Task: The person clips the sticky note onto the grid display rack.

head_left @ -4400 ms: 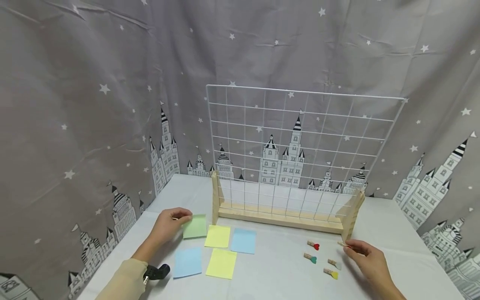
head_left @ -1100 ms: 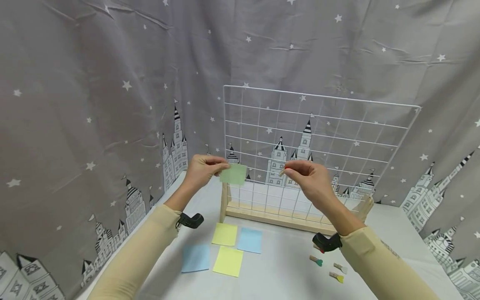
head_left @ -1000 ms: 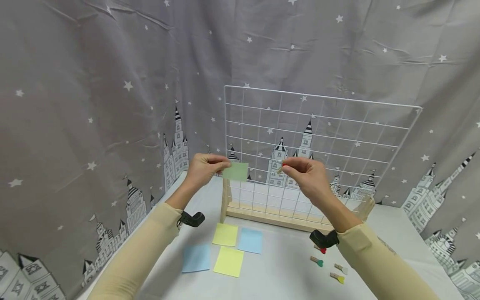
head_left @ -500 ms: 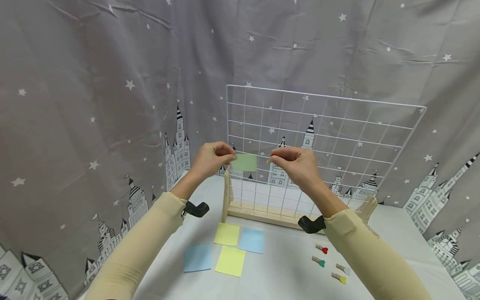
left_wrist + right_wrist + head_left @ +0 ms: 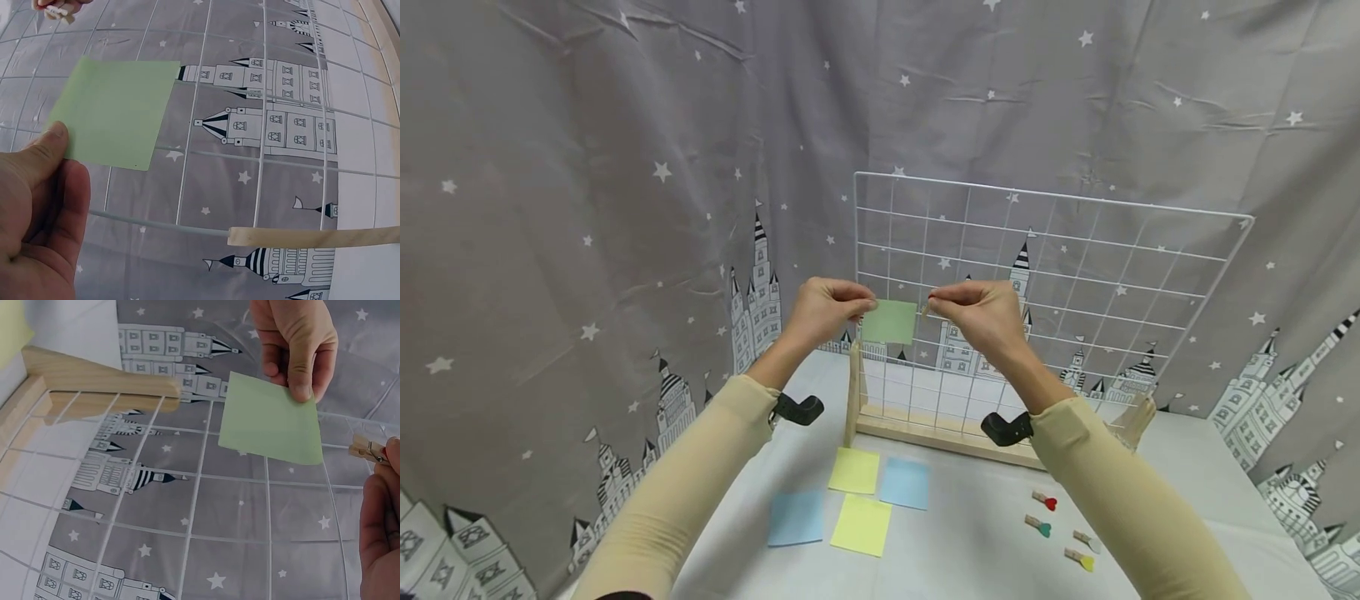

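Note:
My left hand (image 5: 826, 312) pinches a light green sticky note (image 5: 890, 322) by its upper left corner, thumb in front. The note overlaps the lower left of the white wire grid (image 5: 1052, 258) in the head view. To the right of the note, my right hand (image 5: 988, 315) pinches a small wooden clothespin (image 5: 362, 449) with a bit of red at its held end. Its wooden tip points toward the note, with a small gap between them in the right wrist view. In the left wrist view the green note (image 5: 119, 112) lies flat before the wires.
Two yellow notes (image 5: 854, 471) and two blue notes (image 5: 905, 482) lie on the white table below. To the right lie several small clothespins with red (image 5: 1045, 500), green (image 5: 1038, 525), yellow (image 5: 1079, 558) and whitish hearts. The grid stands in a wooden base (image 5: 940, 433).
The green note was lifted off the table and carried up to the grid. The right hand brought its clothespin up from the table and moved left toward the note; both hands rose slightly.

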{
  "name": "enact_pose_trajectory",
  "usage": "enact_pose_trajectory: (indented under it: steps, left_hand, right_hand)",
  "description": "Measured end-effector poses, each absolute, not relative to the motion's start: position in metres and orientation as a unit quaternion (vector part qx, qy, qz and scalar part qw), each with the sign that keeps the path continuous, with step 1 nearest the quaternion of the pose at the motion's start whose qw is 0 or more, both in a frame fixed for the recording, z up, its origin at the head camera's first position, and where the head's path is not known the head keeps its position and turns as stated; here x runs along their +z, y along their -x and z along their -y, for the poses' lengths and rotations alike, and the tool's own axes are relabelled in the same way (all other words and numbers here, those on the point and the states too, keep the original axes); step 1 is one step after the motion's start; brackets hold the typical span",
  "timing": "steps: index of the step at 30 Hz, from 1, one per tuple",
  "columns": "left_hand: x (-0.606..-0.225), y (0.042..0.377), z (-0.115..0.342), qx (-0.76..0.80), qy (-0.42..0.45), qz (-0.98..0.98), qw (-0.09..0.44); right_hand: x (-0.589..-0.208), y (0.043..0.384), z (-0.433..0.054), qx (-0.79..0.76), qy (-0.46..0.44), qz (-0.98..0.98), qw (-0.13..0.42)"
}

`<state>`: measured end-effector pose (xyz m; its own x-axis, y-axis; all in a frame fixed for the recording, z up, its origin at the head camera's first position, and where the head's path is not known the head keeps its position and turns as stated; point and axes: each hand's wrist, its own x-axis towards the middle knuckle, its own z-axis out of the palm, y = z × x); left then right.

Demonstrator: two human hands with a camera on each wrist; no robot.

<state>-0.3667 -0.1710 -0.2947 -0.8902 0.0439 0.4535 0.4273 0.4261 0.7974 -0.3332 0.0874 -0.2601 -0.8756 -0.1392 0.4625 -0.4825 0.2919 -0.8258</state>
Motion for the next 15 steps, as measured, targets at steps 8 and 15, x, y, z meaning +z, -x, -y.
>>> enact_pose_trajectory:
  steps: [8, 15]
  left_hand:
    - [-0.289, 0.372, 0.170, -0.512, 0.138, 0.828, 0.183]
    - [-0.285, 0.378, 0.168, -0.499, 0.142, 0.835, 0.183]
  right_hand:
    - [-0.252, 0.343, -0.073, 0.588, -0.219, 0.764, 0.152]
    - [-0.246, 0.350, -0.059, 0.569, -0.235, 0.766, 0.186]
